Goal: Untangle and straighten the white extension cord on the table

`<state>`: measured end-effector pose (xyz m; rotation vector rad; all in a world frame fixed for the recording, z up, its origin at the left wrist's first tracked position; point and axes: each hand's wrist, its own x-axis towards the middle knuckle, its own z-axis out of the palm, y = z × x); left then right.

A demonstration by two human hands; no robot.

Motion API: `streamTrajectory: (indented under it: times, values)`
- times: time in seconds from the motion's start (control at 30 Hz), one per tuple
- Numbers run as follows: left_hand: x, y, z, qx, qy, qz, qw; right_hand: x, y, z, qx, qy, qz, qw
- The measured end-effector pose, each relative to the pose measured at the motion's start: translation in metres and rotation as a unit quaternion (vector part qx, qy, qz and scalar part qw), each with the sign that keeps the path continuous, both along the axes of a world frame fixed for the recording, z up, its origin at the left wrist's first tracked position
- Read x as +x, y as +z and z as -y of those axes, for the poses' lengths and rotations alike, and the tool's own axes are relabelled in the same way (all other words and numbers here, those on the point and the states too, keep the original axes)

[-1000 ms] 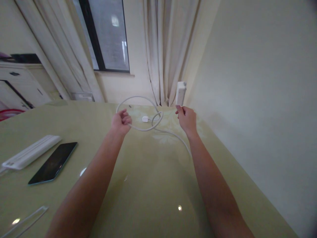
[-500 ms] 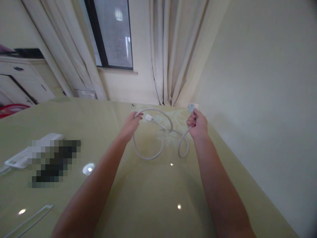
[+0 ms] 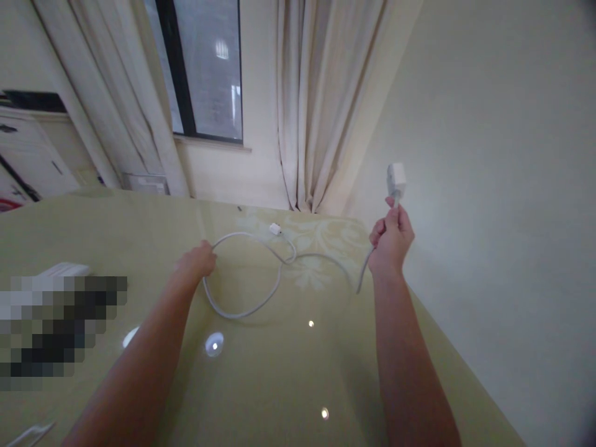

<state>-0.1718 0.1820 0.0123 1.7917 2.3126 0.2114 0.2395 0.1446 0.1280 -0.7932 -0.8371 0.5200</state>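
A white cable (image 3: 261, 295) lies in loops on the glossy green table (image 3: 279, 372). My left hand (image 3: 198, 262) is closed around the cable at the left of its loop, low over the table. My right hand (image 3: 392, 239) is raised at the right, closed on the cable just below its white plug (image 3: 395, 179), which points upward near the wall. The cable's other end, a small white connector (image 3: 275, 229), rests on the table beyond the loop.
A white power strip (image 3: 60, 271) and a blurred dark flat object (image 3: 56, 329) lie at the table's left. Cream curtains (image 3: 316, 105) and a dark window (image 3: 205, 68) stand behind the table. A plain wall (image 3: 488, 186) runs close along the right edge.
My right hand has lifted the plug up and to the right. My left hand has slid left and nearer along the cable, and the loops have spread wider on the table.
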Motion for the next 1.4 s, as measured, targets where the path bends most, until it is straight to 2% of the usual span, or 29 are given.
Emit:
streamTrajectory:
  times: [0.07,0.17,0.3,0.43,0.5,0.57,0.63,0.7,0.8,0.9,1.1,1.2,1.27,1.33,1.4]
  values:
    - [-0.002,0.003,0.003,-0.029,-0.02,-0.027,0.999,-0.004,0.007,0.006,0.022,-0.051,0.062,0.997]
    - [0.007,0.019,0.006,-0.027,-0.112,-0.039,0.993,-0.014,0.011,0.01,0.027,-0.05,0.11,0.992]
    - [0.037,0.05,0.017,0.108,-0.246,0.023,0.963,-0.027,0.008,0.009,-0.017,0.004,0.095,0.995]
    - [0.084,0.072,0.041,0.201,-0.329,0.051,0.921,-0.034,0.005,0.01,-0.032,0.03,0.081,0.996]
    - [0.111,0.073,0.053,0.221,-0.378,0.032,0.898,-0.037,0.005,0.012,-0.036,0.038,0.077,0.996]
    - [0.135,0.067,0.064,0.226,-0.411,0.0,0.883,-0.038,0.006,0.013,-0.037,0.042,0.076,0.996]
    - [0.153,0.055,0.07,0.195,-0.412,-0.04,0.889,-0.04,0.006,0.013,-0.036,0.044,0.077,0.995]
    - [0.162,0.041,0.073,0.134,-0.379,-0.079,0.912,-0.04,0.007,0.014,-0.035,0.048,0.077,0.995]
    - [0.163,0.025,0.068,0.072,-0.326,-0.107,0.937,-0.041,0.009,0.014,-0.035,0.054,0.067,0.996]
    - [0.154,0.024,0.058,0.064,-0.311,-0.105,0.943,-0.04,0.011,0.015,-0.047,0.068,0.035,0.996]
    - [0.136,0.031,0.042,0.013,-0.381,0.024,0.924,-0.036,0.012,0.012,-0.064,0.092,-0.033,0.993]
    - [0.138,0.033,0.043,-0.001,-0.39,0.027,0.921,-0.035,0.012,0.012,-0.057,0.09,-0.054,0.993]
    - [0.142,0.046,0.053,0.003,-0.402,0.035,0.915,-0.034,0.012,0.012,-0.05,0.088,-0.058,0.993]
    - [0.144,0.071,0.073,0.036,-0.436,0.094,0.895,-0.032,0.013,0.013,-0.046,0.087,-0.055,0.994]
    - [0.141,0.101,0.102,0.1,-0.488,0.199,0.844,-0.029,0.013,0.013,-0.042,0.082,-0.055,0.994]
